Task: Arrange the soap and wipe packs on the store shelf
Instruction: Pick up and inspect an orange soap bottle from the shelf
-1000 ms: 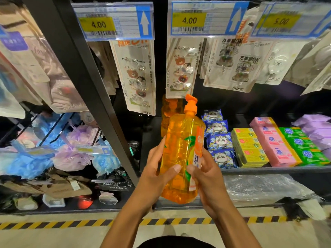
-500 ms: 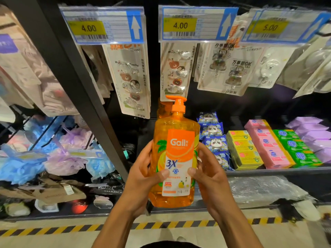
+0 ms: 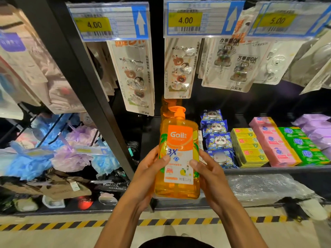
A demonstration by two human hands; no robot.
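An orange pump bottle of liquid soap (image 3: 179, 140) stands upright in the air in front of the shelf (image 3: 268, 170), its label facing me. My left hand (image 3: 145, 174) grips its left side and my right hand (image 3: 211, 176) grips its right side, thumbs on the label. Another orange bottle (image 3: 165, 106) stands behind it on the shelf. To the right lie blue panda wipe packs (image 3: 217, 140), then rows of yellow (image 3: 248, 147), pink (image 3: 274, 142) and green soap bars (image 3: 304, 145), and purple packs (image 3: 317, 126) at the far right.
Hook packs (image 3: 136, 77) hang from pegs above the shelf under price tags (image 3: 109, 22). A black upright post (image 3: 86, 83) divides off the left bay with bath sponges (image 3: 71, 154). Clear plastic wrap (image 3: 265, 187) lies on the lower shelf. Hazard tape (image 3: 53, 226) lines the floor.
The bottle has been turned in both hands from side-on to label-forward, and has moved slightly down and right in the view.
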